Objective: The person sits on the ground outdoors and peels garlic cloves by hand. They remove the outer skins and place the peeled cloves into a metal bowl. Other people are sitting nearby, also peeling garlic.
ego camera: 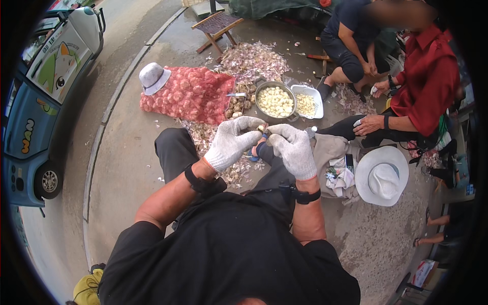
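Note:
My left hand [237, 140], in a white knit glove, pinches a garlic clove [261, 128] between thumb and fingertips. Against the clove's other side are the fingertips of my right hand [292, 146], gloved alike, holding what looks like its papery skin. Just beyond my hands stands a metal pot [275, 100] of peeled garlic cloves, and a white plastic basket [319, 102] with smaller peeled cloves is beside it. Left of the pot lie whole garlic bulbs [237, 105], with a knife [236, 94] on top. A red mesh sack [190, 91] full of garlic bulbs lies next to them.
Garlic skins [253, 61] cover the ground around the pot. A folding stool [218, 26] stands farther off. Two people sit at the upper right, one in a red shirt [432, 76]. A white hat [383, 176] and cloths lie right of my legs. A blue vehicle [38, 114] stands beyond the kerb.

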The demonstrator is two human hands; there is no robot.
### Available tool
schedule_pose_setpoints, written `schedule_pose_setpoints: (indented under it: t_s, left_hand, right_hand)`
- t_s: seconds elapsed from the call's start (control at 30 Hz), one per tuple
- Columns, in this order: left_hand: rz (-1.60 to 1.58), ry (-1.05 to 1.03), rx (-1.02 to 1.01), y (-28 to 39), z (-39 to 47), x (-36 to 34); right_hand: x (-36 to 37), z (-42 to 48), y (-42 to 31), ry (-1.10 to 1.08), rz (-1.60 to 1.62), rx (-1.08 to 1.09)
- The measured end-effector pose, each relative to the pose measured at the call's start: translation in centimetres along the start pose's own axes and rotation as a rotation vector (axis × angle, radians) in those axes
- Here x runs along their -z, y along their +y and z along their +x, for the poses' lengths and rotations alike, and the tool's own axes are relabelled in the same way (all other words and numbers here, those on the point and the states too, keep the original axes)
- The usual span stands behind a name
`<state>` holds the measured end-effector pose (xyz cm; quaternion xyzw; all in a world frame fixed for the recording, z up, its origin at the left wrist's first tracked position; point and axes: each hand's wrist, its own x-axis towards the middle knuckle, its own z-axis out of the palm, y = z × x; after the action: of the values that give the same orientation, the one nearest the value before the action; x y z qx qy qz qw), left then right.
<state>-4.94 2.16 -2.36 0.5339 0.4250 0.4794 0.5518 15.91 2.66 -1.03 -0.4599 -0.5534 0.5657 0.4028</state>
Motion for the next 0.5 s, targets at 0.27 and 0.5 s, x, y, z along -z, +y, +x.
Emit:
schedule_pose_setpoints:
  t_s: [0.27,0.5]
  left_hand:
    - [-0.394,0.001,0.185,-0.9,0.2,0.3]
    - [-0.529,-0.099,0.159,-1.7,1.0,2.2]
  right_hand:
    - [-0.6,0.1,0.1,-0.010,0.051,-0.009]
    - [0.2,0.1,0.1,-0.097,-0.009,-0.045]
